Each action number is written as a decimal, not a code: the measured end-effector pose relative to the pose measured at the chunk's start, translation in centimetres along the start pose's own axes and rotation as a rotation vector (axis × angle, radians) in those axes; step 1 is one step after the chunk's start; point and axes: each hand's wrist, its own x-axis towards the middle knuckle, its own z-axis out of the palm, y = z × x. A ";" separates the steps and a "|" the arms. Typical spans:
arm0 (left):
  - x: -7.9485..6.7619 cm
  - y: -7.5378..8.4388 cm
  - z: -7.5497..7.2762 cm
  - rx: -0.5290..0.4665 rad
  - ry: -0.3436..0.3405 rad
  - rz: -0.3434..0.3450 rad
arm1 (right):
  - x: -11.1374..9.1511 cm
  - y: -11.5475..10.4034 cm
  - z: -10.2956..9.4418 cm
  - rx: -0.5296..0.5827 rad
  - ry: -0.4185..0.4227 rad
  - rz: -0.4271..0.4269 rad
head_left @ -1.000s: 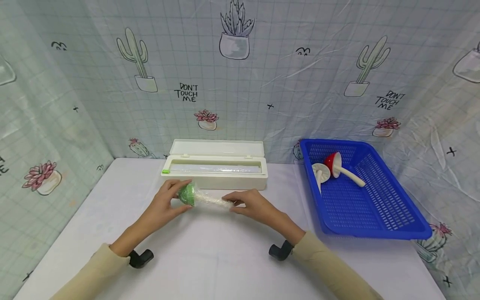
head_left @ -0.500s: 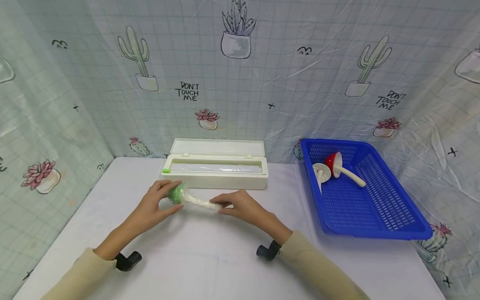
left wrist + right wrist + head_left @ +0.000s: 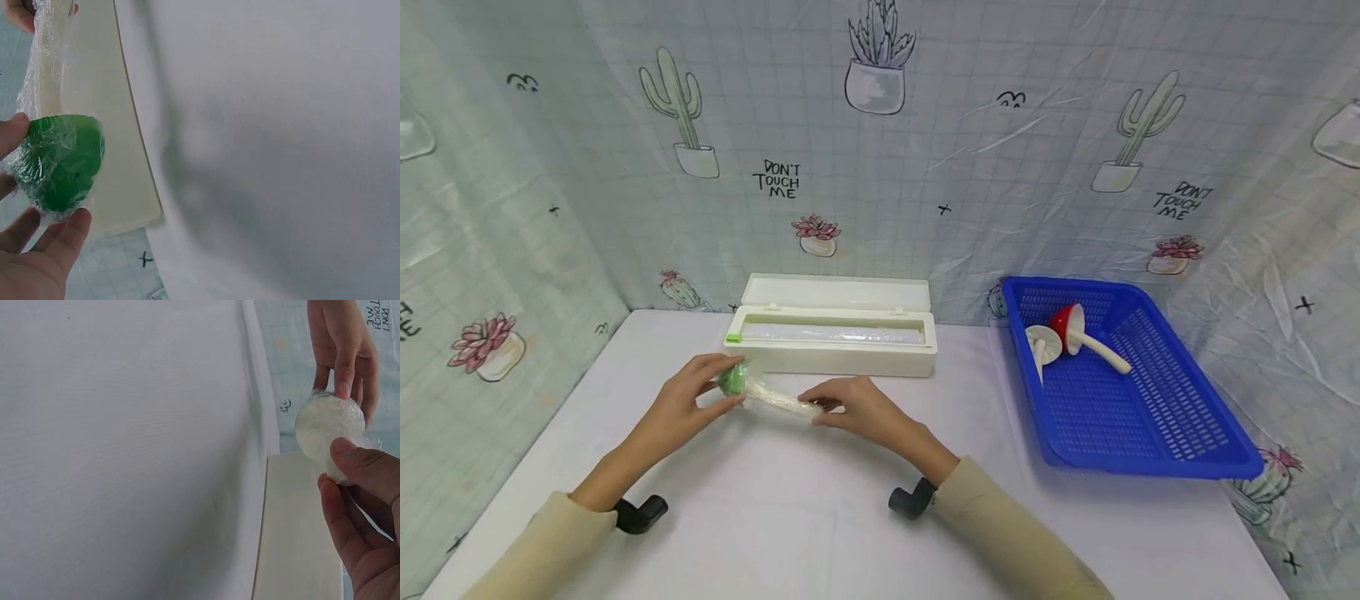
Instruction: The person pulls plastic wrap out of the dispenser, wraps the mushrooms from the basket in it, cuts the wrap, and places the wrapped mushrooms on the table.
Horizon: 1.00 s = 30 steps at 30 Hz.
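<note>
A toy mushroom wrapped in clear cling film is held level between both hands, in front of the white box. My left hand grips its green cap with thumb and fingertips around the edge, as the left wrist view shows. With thumb and fingers, my right hand pinches the end of the pale stem. Crinkled film covers both cap and stem, and a loose bit sticks out beside the right thumb in the right wrist view. That view also shows the cap's pale underside.
Just behind the hands stands a white cling film dispenser box with its lid up and a film roll inside. At the right, a blue basket holds a red-capped mushroom and another showing its pale underside. A printed curtain hangs behind.
Both hands have shifted left together, carrying the wrapped mushroom along, so its cap is now in front of the box's left end. Their grip on cap and stem looks the same.
</note>
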 end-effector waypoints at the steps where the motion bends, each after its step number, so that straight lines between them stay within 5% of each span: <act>1: 0.0 -0.2 -0.1 0.002 0.002 -0.001 | 0.2 0.0 0.1 -0.003 0.000 -0.004; 22: -0.6 -5.4 -2.5 -0.079 0.163 -0.083 | 7.1 -1.1 4.8 0.052 0.013 0.013; 30: -0.3 -9.2 -4.9 -0.071 0.174 -0.221 | 10.1 -2.0 7.0 0.163 0.082 0.051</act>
